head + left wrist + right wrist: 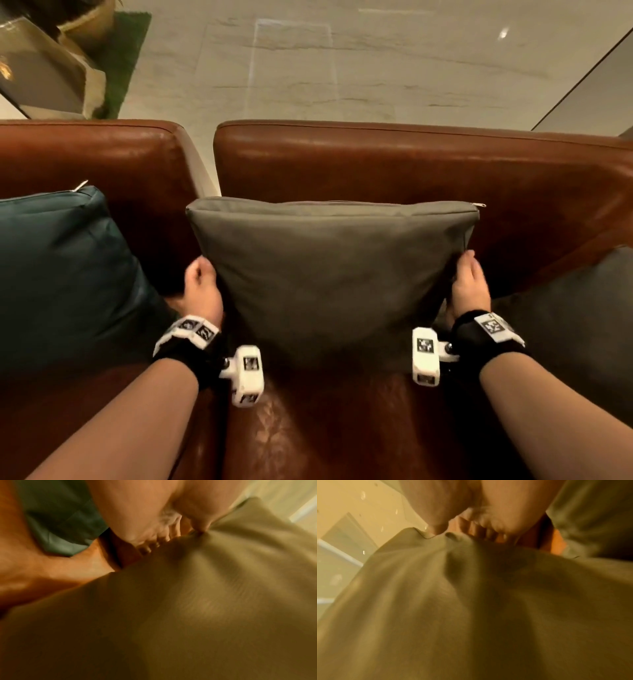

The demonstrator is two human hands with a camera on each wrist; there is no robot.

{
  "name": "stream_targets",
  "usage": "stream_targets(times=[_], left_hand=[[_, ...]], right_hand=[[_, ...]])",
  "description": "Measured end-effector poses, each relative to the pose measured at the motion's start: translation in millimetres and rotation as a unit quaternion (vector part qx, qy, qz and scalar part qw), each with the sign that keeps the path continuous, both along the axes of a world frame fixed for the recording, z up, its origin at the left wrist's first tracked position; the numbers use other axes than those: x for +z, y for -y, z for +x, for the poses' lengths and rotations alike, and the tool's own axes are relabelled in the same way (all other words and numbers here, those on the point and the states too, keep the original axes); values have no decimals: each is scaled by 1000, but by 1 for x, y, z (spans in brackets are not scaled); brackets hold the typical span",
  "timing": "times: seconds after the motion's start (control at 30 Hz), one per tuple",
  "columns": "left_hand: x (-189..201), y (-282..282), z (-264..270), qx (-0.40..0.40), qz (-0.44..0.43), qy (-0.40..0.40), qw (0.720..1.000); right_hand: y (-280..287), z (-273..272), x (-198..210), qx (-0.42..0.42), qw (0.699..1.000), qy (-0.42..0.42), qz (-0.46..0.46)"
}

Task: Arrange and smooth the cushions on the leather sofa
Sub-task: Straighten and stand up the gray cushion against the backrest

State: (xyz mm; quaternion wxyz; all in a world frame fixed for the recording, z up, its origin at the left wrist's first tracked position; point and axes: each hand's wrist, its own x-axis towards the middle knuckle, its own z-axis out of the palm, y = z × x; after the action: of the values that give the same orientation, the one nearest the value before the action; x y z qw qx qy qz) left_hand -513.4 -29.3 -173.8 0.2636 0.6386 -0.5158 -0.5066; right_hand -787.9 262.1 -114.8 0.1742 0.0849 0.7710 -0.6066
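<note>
A grey fabric cushion stands upright against the back of the brown leather sofa, zipper along its top edge. My left hand grips its left edge, thumb in front and fingers curled behind. My right hand grips the right edge the same way. In the left wrist view my left hand pinches the bunched grey cushion. In the right wrist view my right hand pinches a fold of the grey cushion.
A dark teal cushion leans on the adjoining leather seat at the left. A dark grey cushion lies at the right. Pale marble floor lies beyond the sofa back, with a planter on a green mat at upper left.
</note>
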Motion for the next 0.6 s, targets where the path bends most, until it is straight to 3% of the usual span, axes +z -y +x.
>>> stream_targets(times=[0.03,0.1,0.27,0.33,0.43,0.5,0.6], left_hand=[[-20,-2,9,-35,20,32,999],[-35,-10,10,-56,13,74,996],[13,-34,-21,53,-78,-2,996],[5,-33,-15,36,-68,22,997],[-13,-34,13,-103,-4,136,985],[-20,-42,25,-161,28,152,975],[-20,-49,22,-101,17,96,990]], right_hand=[[-4,4,-9,16,1000,24,-7],[-5,13,-22,39,999,-6,16],[2,19,-11,-3,987,-137,85],[-1,19,-9,1,988,-129,81],[-14,21,-24,31,995,-49,81],[-20,27,-32,50,996,-9,78],[-18,36,-33,-2,992,-75,102]])
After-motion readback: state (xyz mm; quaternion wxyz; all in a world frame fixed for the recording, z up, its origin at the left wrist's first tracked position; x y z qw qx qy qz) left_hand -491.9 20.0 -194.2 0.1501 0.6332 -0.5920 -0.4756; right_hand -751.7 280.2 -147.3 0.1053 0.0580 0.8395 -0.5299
